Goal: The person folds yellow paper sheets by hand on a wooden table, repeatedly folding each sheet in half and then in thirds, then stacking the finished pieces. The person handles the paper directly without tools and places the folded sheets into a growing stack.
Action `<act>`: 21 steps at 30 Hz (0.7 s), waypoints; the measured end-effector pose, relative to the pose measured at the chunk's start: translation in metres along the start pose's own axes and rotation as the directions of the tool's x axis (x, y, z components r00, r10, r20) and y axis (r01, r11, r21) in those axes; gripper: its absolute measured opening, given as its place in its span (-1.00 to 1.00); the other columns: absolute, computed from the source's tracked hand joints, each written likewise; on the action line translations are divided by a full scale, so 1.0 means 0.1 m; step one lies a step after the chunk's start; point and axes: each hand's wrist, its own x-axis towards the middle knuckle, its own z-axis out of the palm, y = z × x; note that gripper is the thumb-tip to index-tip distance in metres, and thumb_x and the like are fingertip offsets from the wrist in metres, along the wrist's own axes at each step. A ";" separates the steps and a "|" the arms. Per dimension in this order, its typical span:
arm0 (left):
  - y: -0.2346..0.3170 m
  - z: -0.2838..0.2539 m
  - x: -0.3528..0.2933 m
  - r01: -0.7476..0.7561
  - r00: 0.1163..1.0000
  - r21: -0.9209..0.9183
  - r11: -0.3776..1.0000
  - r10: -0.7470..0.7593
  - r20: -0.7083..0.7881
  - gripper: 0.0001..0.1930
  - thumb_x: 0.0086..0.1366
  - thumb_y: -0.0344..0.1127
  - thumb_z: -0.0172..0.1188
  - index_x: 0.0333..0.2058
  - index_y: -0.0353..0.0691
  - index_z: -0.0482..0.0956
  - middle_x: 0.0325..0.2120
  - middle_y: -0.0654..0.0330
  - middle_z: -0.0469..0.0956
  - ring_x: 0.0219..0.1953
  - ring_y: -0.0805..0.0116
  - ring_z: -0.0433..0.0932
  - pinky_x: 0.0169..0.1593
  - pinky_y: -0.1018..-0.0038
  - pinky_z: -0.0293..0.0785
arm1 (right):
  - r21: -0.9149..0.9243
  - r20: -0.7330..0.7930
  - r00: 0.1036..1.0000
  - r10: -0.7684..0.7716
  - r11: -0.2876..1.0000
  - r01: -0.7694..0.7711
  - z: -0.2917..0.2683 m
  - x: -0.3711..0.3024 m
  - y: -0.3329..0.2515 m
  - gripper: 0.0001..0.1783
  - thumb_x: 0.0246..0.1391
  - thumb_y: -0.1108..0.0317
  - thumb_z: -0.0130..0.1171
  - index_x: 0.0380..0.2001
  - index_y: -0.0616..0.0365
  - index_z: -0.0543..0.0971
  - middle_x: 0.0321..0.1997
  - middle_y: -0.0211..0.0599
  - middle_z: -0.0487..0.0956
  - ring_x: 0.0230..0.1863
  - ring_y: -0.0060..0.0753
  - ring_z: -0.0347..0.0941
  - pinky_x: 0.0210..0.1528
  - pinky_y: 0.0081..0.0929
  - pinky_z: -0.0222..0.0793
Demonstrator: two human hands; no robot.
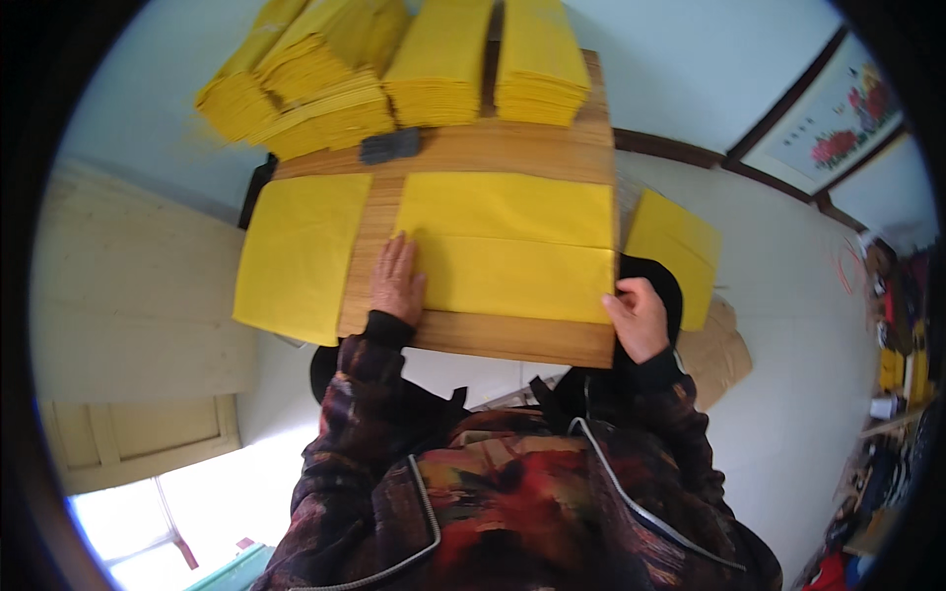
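Head view: the middle yellow sheet lies flat on the wooden table, between the person's two hands, a straight line, fold or edge, running across it. The left hand rests at its left edge, fingers outstretched and close together. The right hand is at its right edge, fingers curled in toward the thumb; whether they clamp the sheet I cannot tell. A second yellow sheet lies to the left, overhanging the table. Yellow stacks stand at the far end, a grey cloth just beside them. Writing: small dark characters accompany red flowers on the wall picture, too small to read.
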 end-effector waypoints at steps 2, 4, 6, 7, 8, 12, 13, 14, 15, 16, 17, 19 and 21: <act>-0.02 -0.01 -0.03 0.052 0.997 -0.133 0.990 -0.058 -0.044 -0.42 0.10 -0.43 0.12 0.15 -0.31 0.27 0.21 -0.07 0.18 0.24 -0.10 0.14 0.27 0.15 0.10 | 0.041 0.045 0.999 0.022 0.999 -0.023 0.00 0.00 -0.01 -0.71 0.00 0.51 0.22 -0.20 0.29 0.40 -0.52 -0.32 0.49 -0.48 -0.62 0.41 -0.44 -0.64 0.30; -0.03 -0.03 -0.06 0.115 0.988 -0.152 0.982 -0.129 -0.083 -0.42 0.10 -0.43 0.12 0.14 -0.31 0.27 0.19 -0.08 0.22 0.22 -0.09 0.17 0.26 0.16 0.12 | 0.096 0.080 0.996 0.030 0.995 -0.037 -0.02 0.00 -0.03 -0.67 -0.01 0.53 0.21 -0.17 0.29 0.37 -0.53 -0.32 0.49 -0.49 -0.61 0.40 -0.44 -0.63 0.28; -0.02 -0.07 -0.09 0.167 0.974 -0.178 0.970 -0.190 -0.124 -0.44 0.09 -0.43 0.13 0.12 -0.32 0.29 0.13 -0.08 0.28 0.18 -0.08 0.23 0.22 0.17 0.16 | 0.059 0.089 0.995 0.037 0.997 -0.043 -0.04 -0.01 -0.06 -0.66 -0.01 0.54 0.19 -0.14 0.29 0.37 -0.53 -0.31 0.50 -0.48 -0.61 0.41 -0.41 -0.62 0.29; -0.02 -0.10 -0.10 0.189 0.965 -0.191 0.963 -0.218 -0.146 -0.46 0.09 -0.43 0.14 0.10 -0.32 0.31 0.09 -0.08 0.32 0.14 -0.06 0.27 0.20 0.18 0.19 | 0.069 0.092 0.995 0.036 0.997 -0.042 -0.04 -0.01 -0.07 -0.65 -0.01 0.54 0.19 -0.13 0.29 0.36 -0.52 -0.30 0.50 -0.48 -0.60 0.41 -0.41 -0.61 0.29; -0.01 -0.12 -0.11 0.204 0.955 -0.212 0.956 -0.242 -0.170 -0.47 0.09 -0.43 0.14 0.08 -0.32 0.33 0.04 -0.08 0.37 0.11 -0.05 0.30 0.18 0.18 0.22 | 0.078 0.092 0.995 0.037 0.996 -0.044 -0.03 -0.01 -0.09 -0.64 -0.01 0.54 0.19 -0.13 0.29 0.36 -0.52 -0.30 0.51 -0.48 -0.60 0.41 -0.40 -0.61 0.29; 0.01 -0.24 -0.17 0.354 0.902 -0.244 0.903 -0.398 -0.165 -0.57 0.07 -0.40 0.18 -0.03 -0.28 0.43 -0.16 0.01 0.47 -0.06 0.01 0.40 0.05 0.22 0.32 | 0.108 0.097 0.994 0.054 0.992 -0.064 -0.04 0.00 -0.13 -0.63 -0.03 0.54 0.18 -0.12 0.30 0.36 -0.50 -0.27 0.52 -0.48 -0.59 0.41 -0.39 -0.60 0.30; 0.02 -0.26 -0.19 0.374 0.896 -0.179 0.910 -0.404 -0.183 -0.59 0.07 -0.39 0.18 -0.05 -0.27 0.45 -0.21 0.04 0.48 -0.10 0.03 0.41 0.02 0.23 0.34 | 0.081 0.091 0.995 0.043 0.995 -0.051 -0.04 0.00 -0.13 -0.63 -0.03 0.54 0.18 -0.12 0.30 0.36 -0.50 -0.27 0.52 -0.48 -0.59 0.41 -0.38 -0.60 0.30; 0.02 -0.28 -0.19 0.394 0.890 -0.112 0.912 -0.409 -0.202 -0.61 0.07 -0.38 0.19 -0.07 -0.26 0.47 -0.25 0.07 0.50 -0.14 0.05 0.42 -0.01 0.24 0.35 | 0.071 0.090 0.995 0.035 0.997 -0.041 -0.04 0.00 -0.13 -0.63 -0.03 0.54 0.18 -0.11 0.30 0.36 -0.50 -0.28 0.52 -0.48 -0.59 0.41 -0.38 -0.60 0.30; 0.03 -0.29 -0.20 0.413 0.883 -0.122 0.902 -0.430 -0.187 -0.61 0.06 -0.37 0.19 -0.08 -0.25 0.48 -0.27 0.09 0.50 -0.16 0.06 0.42 -0.04 0.25 0.36 | 0.061 0.089 0.996 0.026 0.998 -0.031 -0.04 0.00 -0.13 -0.62 -0.04 0.54 0.17 -0.11 0.30 0.36 -0.51 -0.28 0.52 -0.48 -0.58 0.41 -0.38 -0.60 0.31; 0.03 -0.31 -0.20 0.434 0.876 -0.130 0.892 -0.451 -0.171 -0.62 0.06 -0.36 0.20 -0.09 -0.24 0.48 -0.29 0.11 0.51 -0.17 0.08 0.42 -0.06 0.26 0.36 | 0.056 0.076 0.997 0.005 0.998 -0.009 -0.04 -0.01 -0.14 -0.62 -0.04 0.54 0.18 -0.11 0.29 0.36 -0.50 -0.28 0.52 -0.48 -0.57 0.42 -0.38 -0.59 0.32; 0.03 -0.32 -0.20 0.459 0.866 -0.139 0.877 -0.477 -0.150 -0.62 0.05 -0.35 0.20 -0.09 -0.22 0.49 -0.31 0.13 0.51 -0.19 0.09 0.42 -0.08 0.26 0.36 | 0.051 0.063 0.998 -0.017 0.999 0.014 -0.03 -0.01 -0.13 -0.61 -0.05 0.54 0.18 -0.11 0.28 0.37 -0.50 -0.27 0.52 -0.48 -0.55 0.42 -0.38 -0.58 0.33; 0.03 -0.34 -0.20 0.478 0.860 -0.156 0.865 -0.496 -0.119 -0.63 0.06 -0.34 0.20 -0.10 -0.23 0.50 -0.38 0.15 0.52 -0.23 0.11 0.42 -0.10 0.27 0.36 | 0.042 0.047 0.998 -0.051 0.998 0.049 -0.01 -0.02 -0.13 -0.61 -0.05 0.54 0.18 -0.10 0.27 0.38 -0.50 -0.27 0.52 -0.47 -0.53 0.43 -0.36 -0.56 0.35; 0.03 -0.34 -0.20 0.494 0.856 -0.164 0.854 -0.510 -0.081 -0.63 0.08 -0.34 0.20 -0.10 -0.26 0.49 -0.45 0.17 0.51 -0.30 0.19 0.43 -0.17 0.33 0.38 | 0.045 0.043 0.996 -0.074 0.996 0.072 0.00 -0.03 -0.13 -0.62 -0.04 0.54 0.17 -0.10 0.27 0.38 -0.49 -0.27 0.53 -0.46 -0.53 0.43 -0.34 -0.57 0.35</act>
